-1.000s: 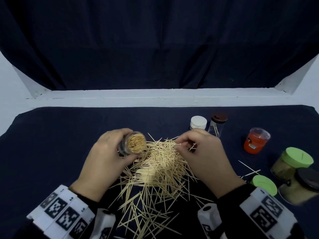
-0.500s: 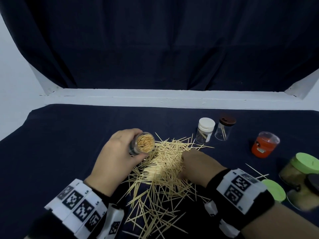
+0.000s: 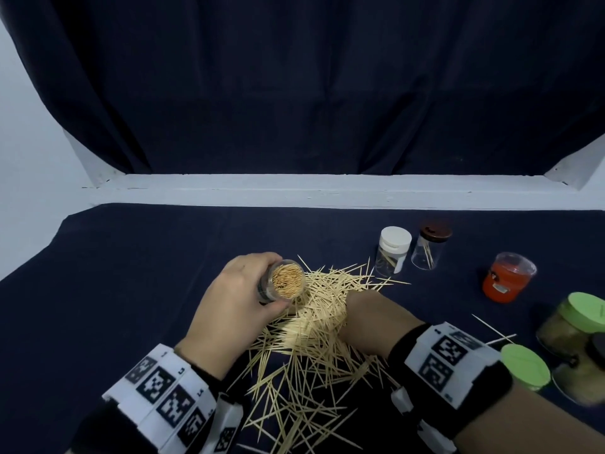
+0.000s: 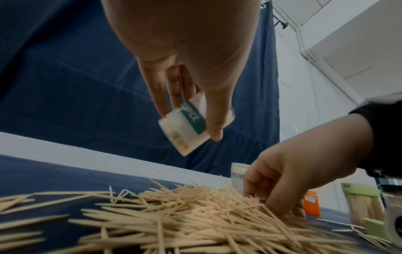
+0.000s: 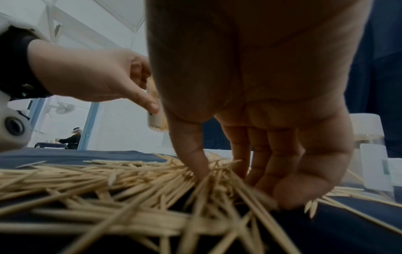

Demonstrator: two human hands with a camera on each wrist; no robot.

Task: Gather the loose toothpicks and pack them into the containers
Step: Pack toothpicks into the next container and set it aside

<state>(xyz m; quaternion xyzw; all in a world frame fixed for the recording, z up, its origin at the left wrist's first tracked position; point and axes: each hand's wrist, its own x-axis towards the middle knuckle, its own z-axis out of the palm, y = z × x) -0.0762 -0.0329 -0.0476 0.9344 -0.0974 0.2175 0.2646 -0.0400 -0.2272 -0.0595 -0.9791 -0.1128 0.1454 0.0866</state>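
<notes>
On the left, the left hand (image 3: 235,309) grips a small clear plastic jar packed with toothpicks (image 3: 284,282), its fingers and thumb wrapped round the wall; the jar is held tilted above the dark blue cloth-covered table (image 3: 114,273), its open mouth turned up toward the head camera and already looking close to full. Just right of it and below lies the loose heap of pale wooden toothpicks (image 3: 314,342), fanned out across the cloth toward the near edge. The right hand (image 3: 370,312), which a second ago was raised over the far side of the heap with fingertips pinched together, has since come down into the pile: its fingers (image 5: 256,163) and thumb are curled and dug among the sticks, closing round a clump of them. I judge this as the start of another gather, with the next bunch bound for the held jar; the tight fill may make insertion fiddly. Further right stand a white-capped clear vial (image 3: 393,249) and a brown-capped clear vial (image 3: 430,247), each holding only a few sticks, then a red jar with a clear lid (image 3: 507,281), and at the far right several green-lidded jars (image 3: 579,319) with a few stray sticks beside them.
</notes>
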